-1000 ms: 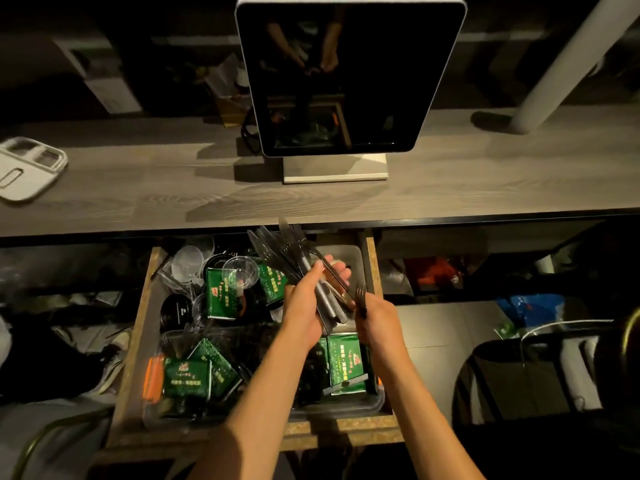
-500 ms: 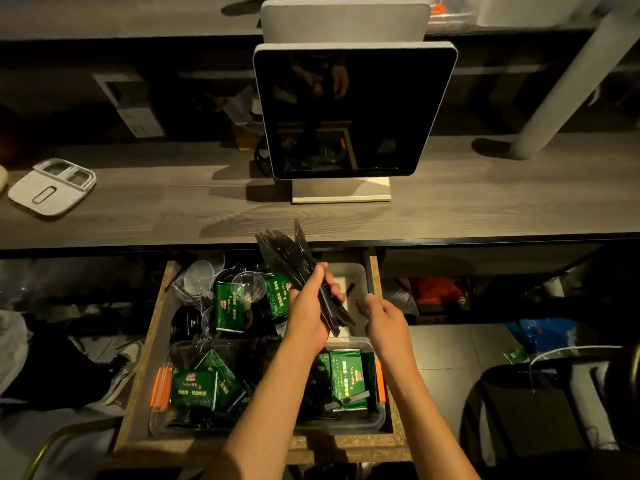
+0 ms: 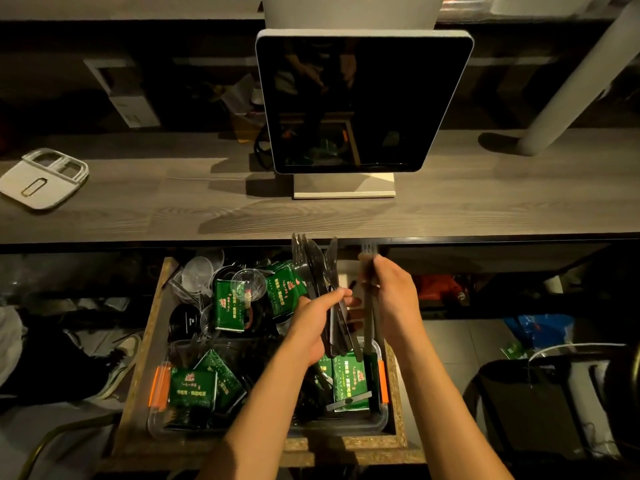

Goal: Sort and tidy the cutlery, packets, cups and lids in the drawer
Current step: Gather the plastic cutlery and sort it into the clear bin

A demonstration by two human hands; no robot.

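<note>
My left hand (image 3: pixel 313 323) grips a bundle of black plastic forks and spoons (image 3: pixel 317 268), heads up, above the open wooden drawer (image 3: pixel 152 337). Just to its right, my right hand (image 3: pixel 394 296) pinches one more black fork (image 3: pixel 370 306), held upright with its tines near the counter's edge. Below lie green packets (image 3: pixel 228 306), clear small cups (image 3: pixel 197 275) and dark round lids (image 3: pixel 185 322). A clear plastic tub with orange clips (image 3: pixel 159 386) at the drawer's front holds more green packets (image 3: pixel 349 379) and dark cutlery.
A grey wooden counter (image 3: pixel 138 216) runs above the drawer, with a dark screen on a white stand (image 3: pixel 360 105) and a white sectioned lid (image 3: pixel 43 176) at the left. A white post (image 3: pixel 571 88) leans at the right. Bags and shoes lie on the floor either side.
My right hand, open half a second ago, now pinches a single fork and has lifted it up beside the bundle. The left hand keeps its bundle, turned more upright.
</note>
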